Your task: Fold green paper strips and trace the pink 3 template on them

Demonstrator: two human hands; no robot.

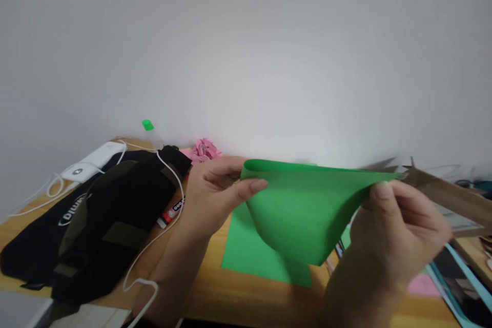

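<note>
A green paper sheet (303,205) is held up over the wooden desk (238,292), bent over so its two top corners meet at each side. My left hand (215,189) pinches the left corner between thumb and fingers. The right corner is pinched by my right hand (395,225). Under it, a second green sheet (246,256) lies flat on the desk.
A black bag (100,215) with a white cable (149,246) over it fills the desk's left. Behind it are a white power bank (92,161), a glue stick (171,212) and pink paper scraps (205,149). A brown cardboard edge (449,197) and pink paper (423,284) sit right.
</note>
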